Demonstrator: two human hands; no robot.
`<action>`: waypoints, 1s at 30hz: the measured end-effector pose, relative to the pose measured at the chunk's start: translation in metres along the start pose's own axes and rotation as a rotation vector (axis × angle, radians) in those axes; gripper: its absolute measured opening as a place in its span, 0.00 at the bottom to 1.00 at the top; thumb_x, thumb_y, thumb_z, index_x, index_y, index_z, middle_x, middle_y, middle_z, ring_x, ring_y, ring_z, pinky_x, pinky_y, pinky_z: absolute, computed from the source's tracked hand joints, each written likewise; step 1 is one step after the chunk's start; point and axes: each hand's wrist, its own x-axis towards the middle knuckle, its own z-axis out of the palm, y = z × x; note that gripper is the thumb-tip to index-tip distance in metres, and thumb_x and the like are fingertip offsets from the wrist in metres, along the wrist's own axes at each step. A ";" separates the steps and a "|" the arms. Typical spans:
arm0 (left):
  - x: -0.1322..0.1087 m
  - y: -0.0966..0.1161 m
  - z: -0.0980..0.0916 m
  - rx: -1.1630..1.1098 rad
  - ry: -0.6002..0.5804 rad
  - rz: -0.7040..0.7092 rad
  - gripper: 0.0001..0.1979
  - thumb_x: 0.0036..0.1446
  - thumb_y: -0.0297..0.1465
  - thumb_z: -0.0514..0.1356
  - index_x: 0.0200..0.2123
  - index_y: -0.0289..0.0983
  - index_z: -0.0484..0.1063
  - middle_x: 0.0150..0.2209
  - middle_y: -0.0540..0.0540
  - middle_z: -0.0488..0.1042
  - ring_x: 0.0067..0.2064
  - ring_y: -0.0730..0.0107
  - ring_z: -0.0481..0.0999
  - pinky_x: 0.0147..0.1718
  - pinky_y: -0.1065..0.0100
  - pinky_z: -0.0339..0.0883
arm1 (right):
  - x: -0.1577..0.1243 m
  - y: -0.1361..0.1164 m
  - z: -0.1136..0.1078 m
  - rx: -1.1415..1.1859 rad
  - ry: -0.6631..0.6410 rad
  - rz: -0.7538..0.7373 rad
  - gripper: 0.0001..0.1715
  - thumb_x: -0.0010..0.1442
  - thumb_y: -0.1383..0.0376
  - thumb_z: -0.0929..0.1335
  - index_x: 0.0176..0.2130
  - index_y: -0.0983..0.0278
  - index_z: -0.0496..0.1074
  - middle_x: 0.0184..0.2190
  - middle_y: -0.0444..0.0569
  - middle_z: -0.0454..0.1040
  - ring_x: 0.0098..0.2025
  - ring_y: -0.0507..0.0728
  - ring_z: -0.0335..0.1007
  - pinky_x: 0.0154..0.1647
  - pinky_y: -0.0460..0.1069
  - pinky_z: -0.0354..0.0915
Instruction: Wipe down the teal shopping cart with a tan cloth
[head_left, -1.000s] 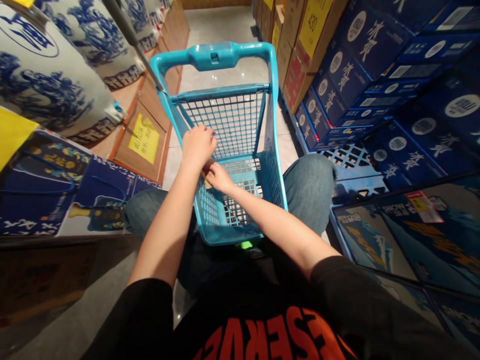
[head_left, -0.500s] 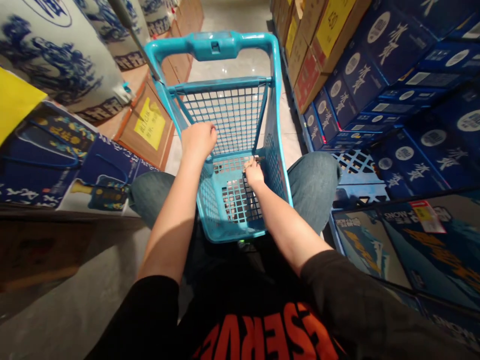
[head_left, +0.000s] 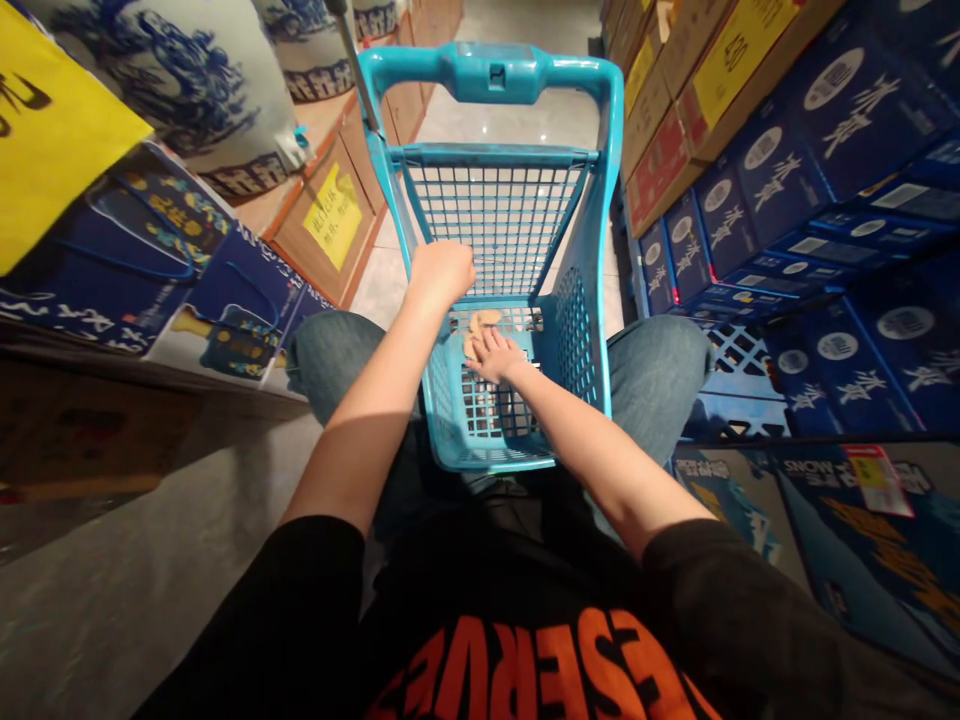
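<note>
While the left hand [head_left: 444, 272] sits clenched over the left rim of the turquoise cart [head_left: 577, 330], grasping that edge, the right hand [head_left: 496, 357] lies palm down inside it, fingers spread rather than closed. Partly under those fingers is a crumpled tan cloth [head_left: 481, 320], on the mesh floor of the cart.

Left of the cart, a wooden cabinet [head_left: 289, 235] carries a yellow note [head_left: 332, 216] in handwritten Chinese that seems to begin 此门已坏. Farther left stand blue-and-white jars [head_left: 187, 80], with a yellow sheet [head_left: 67, 130] nearer the person, its bold black stroke cut off by the picture edge.

Right of the cart, dark blue boxes [head_left: 795, 180] repeat a white oval emblem and large white characters, apparently 冰爽. Beyond them, brown cartons [head_left: 664, 165] bear a yellow sign [head_left: 744, 55] reading 430. On the cart's near right, a case [head_left: 862, 560] shows SNOW upside down. Just behind the cart, the person's black shirt [head_left: 450, 590] has orange letters, ESERVE.
</note>
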 end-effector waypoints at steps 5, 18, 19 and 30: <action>0.000 0.005 0.000 0.154 -0.293 0.051 0.24 0.72 0.28 0.58 0.64 0.35 0.86 0.64 0.29 0.84 0.67 0.36 0.82 0.67 0.45 0.74 | -0.005 -0.004 -0.002 -0.077 0.000 0.027 0.46 0.85 0.50 0.58 0.88 0.68 0.44 0.89 0.60 0.28 0.91 0.67 0.26 0.90 0.63 0.37; 0.044 0.020 0.001 0.289 -0.511 0.011 0.33 0.64 0.28 0.62 0.73 0.35 0.78 0.69 0.34 0.82 0.69 0.43 0.81 0.69 0.55 0.74 | 0.002 0.015 -0.005 -0.082 -0.008 -0.104 0.40 0.86 0.51 0.55 0.87 0.57 0.53 0.90 0.47 0.35 0.91 0.63 0.28 0.90 0.62 0.38; 0.047 0.021 0.002 0.257 -0.466 0.014 0.34 0.65 0.27 0.61 0.73 0.34 0.78 0.69 0.33 0.81 0.69 0.43 0.81 0.69 0.54 0.73 | 0.001 0.016 -0.005 -0.087 0.015 -0.047 0.41 0.86 0.51 0.56 0.87 0.61 0.52 0.90 0.51 0.35 0.91 0.64 0.30 0.90 0.63 0.39; 0.048 0.014 0.003 0.084 -0.530 -0.055 0.35 0.61 0.28 0.65 0.73 0.38 0.79 0.61 0.39 0.87 0.59 0.52 0.86 0.61 0.62 0.76 | 0.010 0.006 0.002 -0.102 0.032 -0.160 0.40 0.85 0.49 0.58 0.86 0.59 0.56 0.89 0.53 0.40 0.91 0.66 0.33 0.90 0.66 0.39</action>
